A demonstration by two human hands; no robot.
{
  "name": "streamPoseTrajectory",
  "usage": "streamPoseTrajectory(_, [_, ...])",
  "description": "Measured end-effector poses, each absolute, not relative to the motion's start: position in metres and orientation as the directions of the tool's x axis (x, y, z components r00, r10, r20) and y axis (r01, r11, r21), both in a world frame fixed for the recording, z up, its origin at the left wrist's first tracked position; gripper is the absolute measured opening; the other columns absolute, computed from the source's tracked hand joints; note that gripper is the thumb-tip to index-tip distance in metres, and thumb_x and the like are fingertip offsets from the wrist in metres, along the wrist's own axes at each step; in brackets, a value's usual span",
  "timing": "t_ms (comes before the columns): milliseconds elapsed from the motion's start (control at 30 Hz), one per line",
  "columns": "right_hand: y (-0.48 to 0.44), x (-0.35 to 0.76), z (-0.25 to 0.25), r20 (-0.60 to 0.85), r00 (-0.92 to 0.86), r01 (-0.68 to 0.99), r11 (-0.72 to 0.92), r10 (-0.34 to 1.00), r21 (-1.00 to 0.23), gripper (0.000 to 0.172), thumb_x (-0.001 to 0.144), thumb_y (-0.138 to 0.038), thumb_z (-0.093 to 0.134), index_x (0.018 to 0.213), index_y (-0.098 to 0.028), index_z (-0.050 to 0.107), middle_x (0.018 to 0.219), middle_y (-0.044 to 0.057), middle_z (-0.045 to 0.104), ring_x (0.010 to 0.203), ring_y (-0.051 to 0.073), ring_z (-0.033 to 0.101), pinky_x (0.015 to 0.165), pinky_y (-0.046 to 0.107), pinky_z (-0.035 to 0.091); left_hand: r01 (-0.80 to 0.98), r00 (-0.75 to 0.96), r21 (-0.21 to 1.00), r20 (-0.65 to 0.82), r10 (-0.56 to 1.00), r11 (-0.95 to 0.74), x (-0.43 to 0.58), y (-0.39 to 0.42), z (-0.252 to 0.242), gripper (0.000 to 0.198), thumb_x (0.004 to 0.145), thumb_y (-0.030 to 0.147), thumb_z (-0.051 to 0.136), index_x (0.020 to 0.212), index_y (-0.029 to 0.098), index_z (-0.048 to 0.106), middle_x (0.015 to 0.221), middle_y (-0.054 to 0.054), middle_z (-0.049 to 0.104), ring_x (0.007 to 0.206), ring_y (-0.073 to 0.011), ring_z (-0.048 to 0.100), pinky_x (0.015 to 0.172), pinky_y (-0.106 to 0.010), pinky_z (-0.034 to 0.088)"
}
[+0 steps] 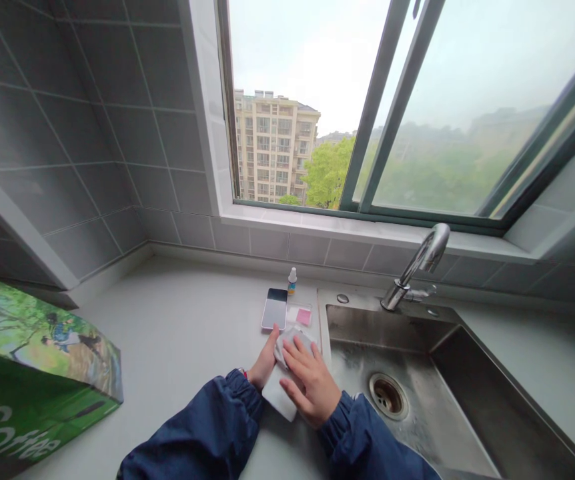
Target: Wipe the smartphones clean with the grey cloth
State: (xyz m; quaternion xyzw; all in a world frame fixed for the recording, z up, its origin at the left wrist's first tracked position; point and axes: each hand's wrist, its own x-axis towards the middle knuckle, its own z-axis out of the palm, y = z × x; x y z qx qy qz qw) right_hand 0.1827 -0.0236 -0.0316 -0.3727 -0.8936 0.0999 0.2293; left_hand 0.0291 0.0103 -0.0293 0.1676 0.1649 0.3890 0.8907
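My left hand (263,363) grips a pale, flat rectangular object (280,395) by its left side, above the counter by the sink. What kind of object it is, I cannot make out. A light grey cloth (287,339) covers its upper part. Over that cloth lies my right hand (310,380), fingers pressing it against the flat object and the thumb held apart. Just beyond my hands, a phone (274,309) rests on the counter with its dark screen up. Beside it are a small white-capped bottle (292,281) and a clear case (292,311) with a pink square (303,317).
To the right, a steel sink (467,400) with a chrome faucet (412,270) is set into the white counter (177,333). A green printed box (42,380) stands at the left. Behind the counter is a tiled wall with a partly open window (367,133).
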Motion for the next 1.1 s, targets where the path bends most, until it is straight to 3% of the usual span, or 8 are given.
streamPoseTrajectory(200, [-0.021, 0.184, -0.033, 0.351, -0.578, 0.65, 0.676, 0.737, -0.348, 0.055, 0.097, -0.032, 0.048, 0.149, -0.019, 0.042, 0.155, 0.01, 0.038, 0.146, 0.035, 0.031, 0.115, 0.068, 0.025, -0.631, 0.632, 0.449, -0.175, 0.755, 0.633, 0.029, 0.01, -0.029, 0.073, 0.093, 0.066, 0.039, 0.132, 0.007, 0.059, 0.11, -0.019, 0.072, 0.112, -0.032, 0.065, 0.105, -0.042, 0.041])
streamPoseTrajectory(467, [-0.011, 0.192, -0.036, 0.397, -0.406, 0.74, 0.551, 0.823, -0.385, 0.052, 0.098, -0.03, 0.042, 0.15, -0.019, 0.042, 0.156, 0.012, 0.037, 0.147, 0.035, 0.029, 0.112, 0.07, 0.027, -0.496, 0.758, 0.516, -0.135, 0.638, 0.698, 0.024, 0.006, -0.029, 0.077, 0.087, 0.072, 0.045, 0.137, 0.014, 0.056, 0.115, -0.017, 0.071, 0.114, -0.0341, 0.064, 0.102, -0.043, 0.043])
streamPoseTrajectory(633, [-0.017, 0.187, -0.036, 0.379, -0.488, 0.697, 0.612, 0.786, -0.373, 0.055, 0.097, -0.033, 0.046, 0.15, -0.016, 0.041, 0.155, 0.015, 0.037, 0.146, 0.036, 0.03, 0.112, 0.07, 0.026, -0.601, 0.683, 0.462, -0.126, 0.72, 0.652, 0.027, 0.008, -0.03, 0.072, 0.092, 0.066, 0.042, 0.134, 0.01, 0.058, 0.113, -0.017, 0.071, 0.113, -0.0324, 0.065, 0.104, -0.042, 0.042])
streamPoseTrajectory(833, [-0.024, 0.183, -0.029, 0.37, -0.618, 0.591, 0.72, 0.694, -0.362, 0.054, 0.095, -0.035, 0.052, 0.146, -0.019, 0.046, 0.152, 0.012, 0.044, 0.146, 0.033, 0.031, 0.118, 0.064, 0.021, -0.629, 0.612, 0.425, -0.245, 0.752, 0.651, 0.029, 0.005, -0.021, 0.071, 0.094, 0.064, 0.04, 0.125, 0.004, 0.063, 0.104, -0.019, 0.073, 0.108, -0.0317, 0.067, 0.103, -0.041, 0.043])
streamPoseTrajectory(1100, [-0.017, 0.189, -0.028, 0.419, -0.539, 0.649, 0.677, 0.731, -0.346, 0.052, 0.095, -0.028, 0.05, 0.147, -0.021, 0.047, 0.15, 0.011, 0.046, 0.144, 0.031, 0.037, 0.118, 0.06, 0.026, -0.61, 0.669, 0.41, -0.191, 0.718, 0.678, 0.03, 0.006, -0.022, 0.07, 0.095, 0.064, 0.037, 0.13, 0.007, 0.06, 0.116, -0.019, 0.07, 0.116, -0.031, 0.063, 0.105, -0.04, 0.041])
